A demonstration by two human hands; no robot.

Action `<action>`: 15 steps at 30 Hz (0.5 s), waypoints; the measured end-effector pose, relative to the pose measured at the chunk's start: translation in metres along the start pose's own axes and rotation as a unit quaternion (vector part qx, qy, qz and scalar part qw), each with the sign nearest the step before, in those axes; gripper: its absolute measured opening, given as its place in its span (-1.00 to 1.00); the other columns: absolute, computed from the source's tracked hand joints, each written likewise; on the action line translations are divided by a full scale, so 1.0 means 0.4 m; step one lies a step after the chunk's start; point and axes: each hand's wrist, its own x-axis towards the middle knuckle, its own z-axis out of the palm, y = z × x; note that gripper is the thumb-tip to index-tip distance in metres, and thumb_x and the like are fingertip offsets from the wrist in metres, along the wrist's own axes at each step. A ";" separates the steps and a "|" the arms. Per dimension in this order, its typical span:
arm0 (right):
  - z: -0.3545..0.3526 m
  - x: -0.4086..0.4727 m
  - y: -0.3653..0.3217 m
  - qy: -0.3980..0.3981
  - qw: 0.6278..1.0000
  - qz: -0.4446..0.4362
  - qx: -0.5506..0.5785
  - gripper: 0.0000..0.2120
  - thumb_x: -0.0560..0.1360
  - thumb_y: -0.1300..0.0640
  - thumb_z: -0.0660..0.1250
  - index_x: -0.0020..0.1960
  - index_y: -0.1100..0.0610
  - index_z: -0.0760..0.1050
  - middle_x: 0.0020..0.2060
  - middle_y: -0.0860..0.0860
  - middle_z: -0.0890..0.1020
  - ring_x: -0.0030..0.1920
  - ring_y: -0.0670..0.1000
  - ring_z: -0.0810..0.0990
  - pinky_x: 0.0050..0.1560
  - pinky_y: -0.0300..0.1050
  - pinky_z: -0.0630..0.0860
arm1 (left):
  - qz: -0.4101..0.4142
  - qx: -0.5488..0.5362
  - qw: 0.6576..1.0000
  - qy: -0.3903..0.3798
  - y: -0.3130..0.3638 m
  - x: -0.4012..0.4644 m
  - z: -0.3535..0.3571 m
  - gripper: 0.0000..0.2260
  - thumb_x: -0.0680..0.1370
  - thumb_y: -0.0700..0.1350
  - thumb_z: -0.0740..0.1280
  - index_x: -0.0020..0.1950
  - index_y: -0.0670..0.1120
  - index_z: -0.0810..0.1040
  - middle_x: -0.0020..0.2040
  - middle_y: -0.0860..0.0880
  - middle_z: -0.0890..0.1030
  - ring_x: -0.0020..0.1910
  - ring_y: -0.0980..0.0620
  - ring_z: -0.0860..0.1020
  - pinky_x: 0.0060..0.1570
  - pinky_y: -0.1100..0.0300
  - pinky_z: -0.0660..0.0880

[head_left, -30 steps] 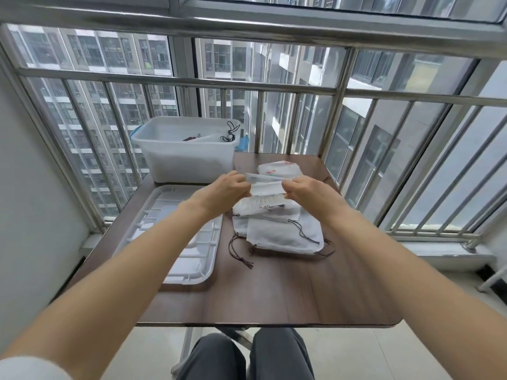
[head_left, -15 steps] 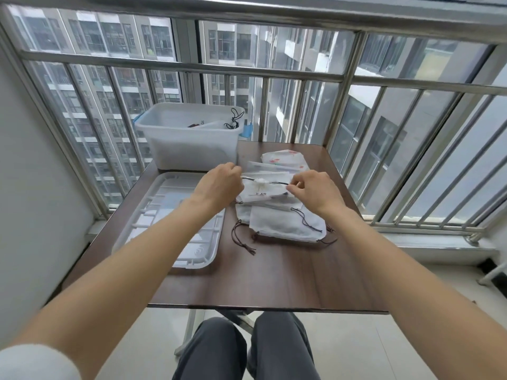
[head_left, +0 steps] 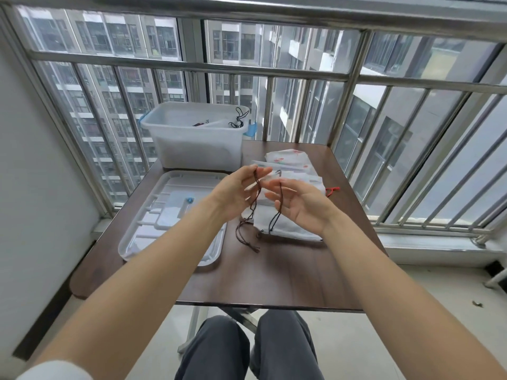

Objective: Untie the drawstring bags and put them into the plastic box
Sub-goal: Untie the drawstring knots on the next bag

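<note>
Grey trousered knees (head_left: 247, 349) are showing at the near edge, under the brown wooden table (head_left: 274, 278). Two bare forearms are reaching out over it. The left hand (head_left: 233, 192) is holding up a dark brown drawstring (head_left: 253, 198), pinching its top between thumb and fingertips; the cord is hanging down to the tabletop, its loose end lying beside the bags. The right hand (head_left: 300, 202) is turned palm inward with fingers loosely spread, and a black drawstring (head_left: 277, 212) is hanging from its fingers; whether they are pinching it or it is merely draped cannot be told. Both cords are running down to the white drawstring bags (head_left: 285, 226), which are lying in a pile on the table below and beyond the hands. A clear plastic lid (head_left: 153, 223) is lying flat to the left of the pile. At the far left corner the translucent plastic box (head_left: 192, 149) is standing open, with cords and white fabric showing inside. A metal railing (head_left: 356, 78) is running behind.
</note>
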 end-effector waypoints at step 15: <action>0.046 0.005 0.012 -0.017 0.999 -0.037 0.030 -0.84 0.57 0.22 0.18 -0.09 0.18 0.53 -0.21 -0.01 0.62 -0.25 -0.12 0.66 -0.49 -0.42 0.44 | 0.033 0.021 0.999 -0.008 -0.005 -0.013 0.037 -0.83 0.57 0.06 0.24 -0.03 0.04 0.59 0.02 0.13 0.62 -0.06 0.13 0.51 -0.10 0.21 0.36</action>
